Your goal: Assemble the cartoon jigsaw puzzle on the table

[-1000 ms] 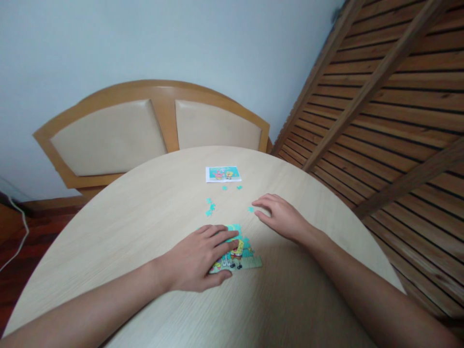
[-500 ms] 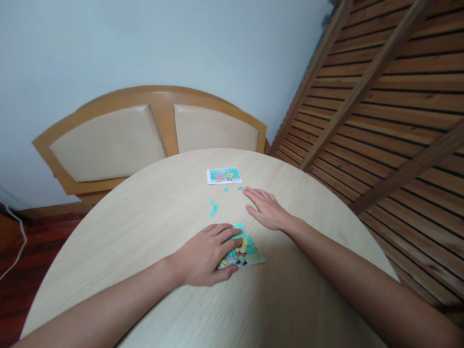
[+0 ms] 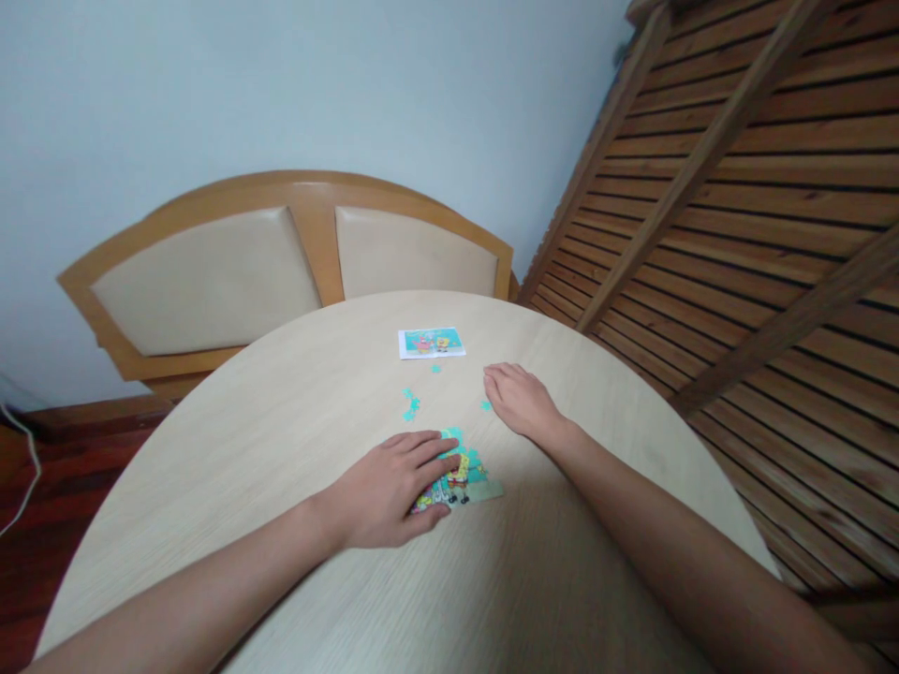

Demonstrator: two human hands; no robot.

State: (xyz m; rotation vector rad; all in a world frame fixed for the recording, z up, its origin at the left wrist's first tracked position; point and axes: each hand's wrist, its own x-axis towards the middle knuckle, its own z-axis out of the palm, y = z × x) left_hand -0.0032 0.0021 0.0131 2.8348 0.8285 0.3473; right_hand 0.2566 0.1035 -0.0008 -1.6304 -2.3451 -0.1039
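Observation:
A partly joined cartoon jigsaw puzzle (image 3: 460, 476) lies on the round table (image 3: 281, 402). My left hand (image 3: 390, 487) rests flat over its left part with the fingers spread, hiding that side. My right hand (image 3: 521, 401) is on the table up and to the right of the puzzle, its fingers stretched out. A loose teal piece (image 3: 486, 405) lies beside the right hand, near the thumb side. Several more teal pieces (image 3: 411, 406) form a small group above my left hand, and a single piece (image 3: 436, 369) sits below the picture card (image 3: 432, 343).
Beyond the table's far edge stands a wooden bench back with cream padded panels (image 3: 211, 281), against a pale wall (image 3: 316, 84). A slatted wooden screen (image 3: 737, 206) rises on the right. A white cable (image 3: 32, 468) hangs at the far left.
My right hand has moved slightly right, and the teal piece once at its fingertips now lies nearer to me, beside the hand. The puzzle and my left hand have shifted slightly left in view.

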